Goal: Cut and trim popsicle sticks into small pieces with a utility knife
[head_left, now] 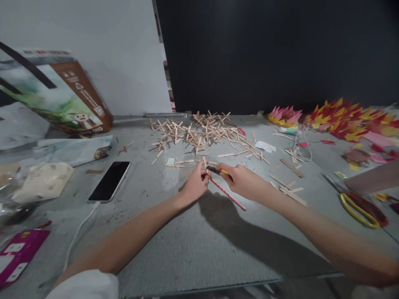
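the grip of the left hand [197, 182] is pinched narrow on a small wooden stick [205, 162], which stands out past the fingertips at about one o'clock, its long axis running close to twelve-to-six. the right hand [245, 179], at three o'clock from the left, has its grip closed round a black-and-yellow tool [215, 169]. the tool lies nearly along nine-to-three, its dark tip pointing at nine, just beside the stick and across its line. the left hand is the nearer to the stick; whether the tip touches the wood can't be made out.

the stick's lower end is hidden in the left fingers, and the tool's working end is too small and dark to show whether it is a blade or jaws. a red striped rod [227, 194] runs from the left fingertips out between four and five o'clock; its upper end merges with the hand, so contact is unclear.

farther out on the surface [162, 249], a tangled pile of sticks [204, 133] lies at twelve, many overlapping too closely to count. a phone [109, 181] lies at nine, and scissors [358, 209] between three and four. the paper petals [343, 118] toward two are blurred.
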Tool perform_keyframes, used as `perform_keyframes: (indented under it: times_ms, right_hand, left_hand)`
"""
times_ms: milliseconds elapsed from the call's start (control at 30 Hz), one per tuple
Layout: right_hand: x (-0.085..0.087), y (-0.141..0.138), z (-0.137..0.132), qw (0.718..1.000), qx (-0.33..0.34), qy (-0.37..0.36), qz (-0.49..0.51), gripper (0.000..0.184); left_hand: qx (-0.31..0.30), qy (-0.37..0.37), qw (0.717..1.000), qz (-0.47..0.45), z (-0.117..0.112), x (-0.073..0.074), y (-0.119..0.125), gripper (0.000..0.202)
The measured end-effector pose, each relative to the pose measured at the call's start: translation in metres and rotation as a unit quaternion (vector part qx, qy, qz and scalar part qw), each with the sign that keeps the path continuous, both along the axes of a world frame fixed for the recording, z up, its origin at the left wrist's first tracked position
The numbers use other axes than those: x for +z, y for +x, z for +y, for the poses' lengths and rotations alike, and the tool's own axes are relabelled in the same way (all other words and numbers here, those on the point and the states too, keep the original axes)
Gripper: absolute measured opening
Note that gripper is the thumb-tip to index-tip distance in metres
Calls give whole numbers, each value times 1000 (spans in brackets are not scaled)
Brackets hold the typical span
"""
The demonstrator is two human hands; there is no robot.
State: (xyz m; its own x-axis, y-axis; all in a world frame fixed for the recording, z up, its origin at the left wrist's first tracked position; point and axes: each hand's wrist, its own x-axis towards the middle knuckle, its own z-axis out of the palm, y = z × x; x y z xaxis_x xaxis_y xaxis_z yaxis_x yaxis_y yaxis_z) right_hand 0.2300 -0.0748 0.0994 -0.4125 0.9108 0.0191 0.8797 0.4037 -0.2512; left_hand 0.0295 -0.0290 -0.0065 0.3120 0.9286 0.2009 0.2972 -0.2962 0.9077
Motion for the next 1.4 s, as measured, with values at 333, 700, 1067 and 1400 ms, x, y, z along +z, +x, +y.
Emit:
perform_keyframes:
  times_ms: [333,700,1067,1400]
  right_hand:
    - [-39,-3,-14,999,-49,14,9,47]
    - [-35,-11,-16,998,-51,21,-21,49]
    - [-9,2,-5,998,-27,-10,48,36]
    - [-19,-6,-11,996,-72,-6,42,41]
  left_hand:
    - [3,10,1000,16,2,7,-1,34]
    - [-5,-13,1000,-17,4,2,0,34]
    - [-19,1,1000,14,2,2,2,39]
    - [-16,-9,1000,-1,0,7,2,40]
